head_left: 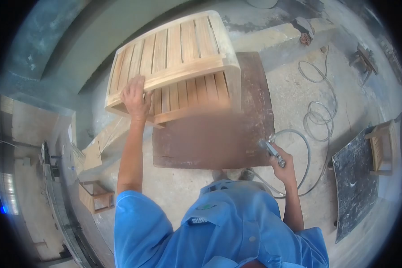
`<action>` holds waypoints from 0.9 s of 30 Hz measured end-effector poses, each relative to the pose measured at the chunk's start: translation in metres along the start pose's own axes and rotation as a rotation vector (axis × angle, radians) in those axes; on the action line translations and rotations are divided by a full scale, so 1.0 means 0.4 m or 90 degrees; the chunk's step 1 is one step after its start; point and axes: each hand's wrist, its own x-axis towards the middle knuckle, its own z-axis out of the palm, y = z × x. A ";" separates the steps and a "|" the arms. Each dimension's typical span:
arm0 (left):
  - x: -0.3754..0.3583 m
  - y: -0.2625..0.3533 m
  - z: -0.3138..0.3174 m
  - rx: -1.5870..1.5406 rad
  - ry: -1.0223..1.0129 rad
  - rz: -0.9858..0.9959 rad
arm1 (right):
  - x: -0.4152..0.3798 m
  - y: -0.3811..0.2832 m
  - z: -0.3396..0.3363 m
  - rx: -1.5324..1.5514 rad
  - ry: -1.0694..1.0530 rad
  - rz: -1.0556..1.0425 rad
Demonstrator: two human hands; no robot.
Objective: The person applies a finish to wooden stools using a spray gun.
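Observation:
A pale slatted wooden bench with rounded corners (183,42) rests tilted on a brown board (257,98). My left hand (137,96) grips the near edge of its upper slatted panel, with the fingers over the rail. Inside, a second row of slats shows below the top. In my right hand (286,165) is a metal spray gun (273,152), held by its handle, with its nozzle towards the board. A hose (309,154) runs from the gun. A blurred patch hides the middle of the board and the bench's lower near corner.
The hose lies in loops (319,114) on the concrete floor to the right. A dark worn panel (355,178) stands at the right, with a slatted wooden piece (379,152) on it. A small wooden frame (96,196) sits on the left. Behind the bench runs a low ledge (272,38).

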 end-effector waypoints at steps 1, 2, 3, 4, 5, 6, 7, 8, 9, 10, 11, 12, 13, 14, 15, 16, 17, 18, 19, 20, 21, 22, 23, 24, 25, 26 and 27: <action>0.002 -0.001 -0.001 -0.011 0.000 0.007 | -0.016 0.006 -0.003 0.006 0.010 0.004; 0.002 -0.005 -0.007 -0.019 -0.009 0.014 | -0.037 0.003 -0.005 0.002 0.019 -0.005; -0.004 -0.011 -0.016 -0.022 -0.003 0.019 | -0.068 -0.005 -0.007 -0.004 0.030 -0.013; -0.010 -0.014 -0.018 -0.029 0.002 0.024 | -0.093 -0.009 -0.012 -0.011 0.042 -0.019; -0.017 -0.013 -0.023 -0.036 0.006 0.028 | -0.117 -0.008 -0.017 -0.010 0.047 -0.025; -0.017 -0.006 -0.026 -0.032 -0.020 0.011 | -0.132 -0.008 -0.021 -0.009 0.051 -0.024; -0.025 0.002 -0.034 -0.001 -0.022 -0.011 | -0.158 -0.005 -0.022 -0.008 0.054 -0.024; -0.035 0.012 -0.040 0.029 -0.026 -0.031 | -0.181 -0.011 -0.027 -0.010 0.049 -0.017; -0.052 0.027 -0.044 0.059 -0.032 -0.052 | -0.203 -0.023 -0.038 -0.012 0.044 -0.008; -0.082 0.038 -0.044 0.021 -0.009 -0.083 | -0.228 -0.035 -0.041 -0.015 0.038 0.001; -0.123 0.073 -0.043 -0.030 0.054 -0.129 | -0.256 -0.040 -0.046 -0.005 0.047 -0.024; -0.178 0.125 -0.037 -0.080 0.118 -0.176 | -0.282 -0.043 -0.051 0.003 0.055 -0.052; -0.234 0.179 -0.026 -0.129 0.179 -0.224 | -0.302 -0.049 -0.060 0.012 0.063 -0.080; -0.314 0.236 -0.023 -0.227 0.053 -0.289 | -0.320 -0.057 -0.071 0.037 0.064 -0.103; -0.406 0.299 -0.017 -0.318 -0.074 -0.354 | -0.332 -0.066 -0.085 0.062 0.062 -0.129; -0.491 0.367 0.006 -0.345 -0.126 -0.374 | -0.341 -0.076 -0.098 0.087 0.057 -0.157; -0.548 0.454 -0.013 -0.474 -0.221 -0.518 | -0.353 -0.086 -0.106 0.096 0.053 -0.190; -0.619 0.517 0.002 -0.605 -0.210 -0.573 | -0.359 -0.104 -0.115 0.103 0.048 -0.223; -0.632 0.578 -0.025 -0.662 -0.280 -0.621 | -0.364 -0.124 -0.123 0.110 0.042 -0.255; -0.630 0.629 -0.056 -0.719 -0.349 -0.669 | -0.363 -0.150 -0.132 0.095 0.024 -0.288; -0.620 0.674 -0.081 -0.805 -0.347 -0.790 | -0.361 -0.177 -0.140 0.080 0.006 -0.323; -0.606 0.712 -0.105 -0.891 -0.340 -0.911 | -0.361 -0.200 -0.144 0.065 -0.012 -0.358; -0.600 0.732 -0.118 -0.977 -0.330 -1.030 | -0.363 -0.217 -0.146 0.073 -0.036 -0.356; -0.609 0.738 -0.127 -0.991 -0.333 -1.018 | -0.374 -0.229 -0.144 0.082 -0.058 -0.354; -0.635 0.748 -0.145 -1.005 -0.341 -1.005 | -0.402 -0.234 -0.137 0.090 -0.077 -0.350; -0.626 0.755 -0.138 -1.020 -0.350 -0.991 | -0.387 -0.239 -0.136 0.086 -0.058 -0.389; -0.619 0.757 -0.132 -1.026 -0.316 -1.000 | -0.380 -0.233 -0.142 0.096 -0.048 -0.392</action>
